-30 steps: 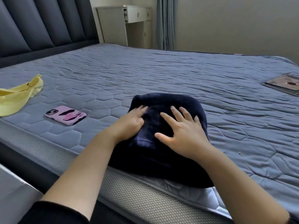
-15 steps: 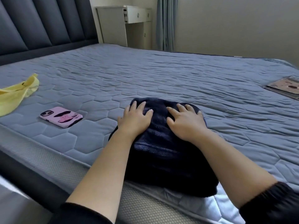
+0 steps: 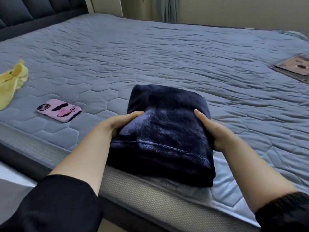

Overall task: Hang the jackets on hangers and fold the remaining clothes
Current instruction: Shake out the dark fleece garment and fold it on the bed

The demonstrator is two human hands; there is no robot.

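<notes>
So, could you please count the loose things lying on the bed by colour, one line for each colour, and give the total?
Dark navy: 1, the folded fleece garment, gripped at its sides by the left hand and the right hand.
Yellow: 1, the cloth at the left edge.
Pink: 1, the phone.
Brownish: 1, the flat book-like item at the right.
Total: 4

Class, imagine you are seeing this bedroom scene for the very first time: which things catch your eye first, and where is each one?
The folded dark navy fleece garment sits at the near edge of the bed, gripped on either side by the left hand and right hand. Left of it lies a pink phone, with a yellow cloth farther left.
</notes>
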